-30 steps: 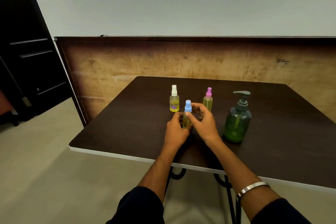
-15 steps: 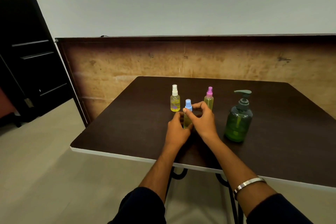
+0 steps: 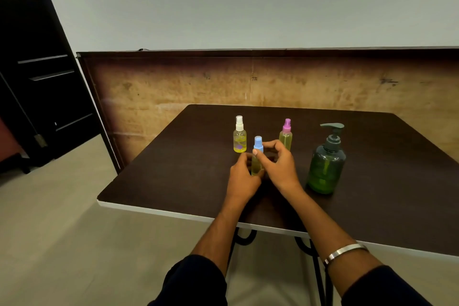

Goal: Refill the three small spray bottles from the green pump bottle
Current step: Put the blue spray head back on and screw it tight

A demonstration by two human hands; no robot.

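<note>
Three small spray bottles stand on the dark table (image 3: 173,171). The blue-capped bottle (image 3: 257,154) is nearest, upright, holding yellow-green liquid. My left hand (image 3: 242,176) wraps its lower body. My right hand (image 3: 279,164) pinches the neck just under the blue cap with thumb and forefinger. Behind it to the left is the white-capped bottle (image 3: 239,135), and behind to the right the pink-capped bottle (image 3: 286,133), partly hidden by my right fingers. The green pump bottle (image 3: 326,164) stands to the right of my right hand, apart from it.
A brown wooden panel (image 3: 173,87) rises behind the table's far edge. A dark door (image 3: 37,82) is at the left. The table's white front edge (image 3: 161,211) runs under my forearms, with floor to the left of it.
My right hand's thumb and forefinger have closed higher on the blue-capped bottle, at its neck. The left hand keeps its hold on the body. The other bottles have not moved.
</note>
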